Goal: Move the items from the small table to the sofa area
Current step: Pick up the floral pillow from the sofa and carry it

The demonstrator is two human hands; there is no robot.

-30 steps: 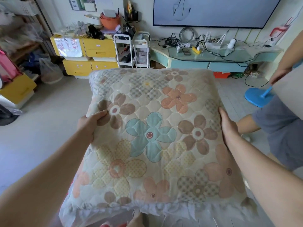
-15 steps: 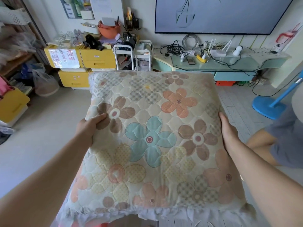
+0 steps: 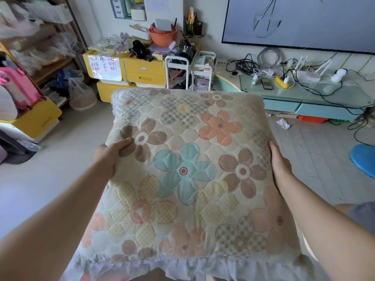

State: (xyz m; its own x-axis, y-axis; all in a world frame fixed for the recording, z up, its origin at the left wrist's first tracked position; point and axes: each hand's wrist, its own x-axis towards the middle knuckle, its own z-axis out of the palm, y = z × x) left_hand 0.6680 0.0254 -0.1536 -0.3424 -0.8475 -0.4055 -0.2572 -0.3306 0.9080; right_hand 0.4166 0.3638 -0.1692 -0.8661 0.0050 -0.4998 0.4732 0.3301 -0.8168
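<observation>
A large quilted cushion (image 3: 186,173) with orange, teal and brown flowers and a pale ruffled hem fills the middle of the head view, held flat in front of me above the floor. My left hand (image 3: 110,154) grips its left edge, thumb curled over the top face. My right hand (image 3: 279,161) clasps the right edge, fingers wrapped under the side. The small table and the sofa are not in view.
Yellow drawer cabinets (image 3: 145,73) and a white trolley (image 3: 188,74) stand against the far wall. A teal TV console (image 3: 304,98) strewn with cables runs along the right. A blue fan base (image 3: 363,159) sits on the floor at right, and another person's leg (image 3: 361,213) shows at right.
The view has swung left, so the cabinets and console slid right. The other person has dropped almost out of frame at right. Both hands keep the same hold on the cushion.
</observation>
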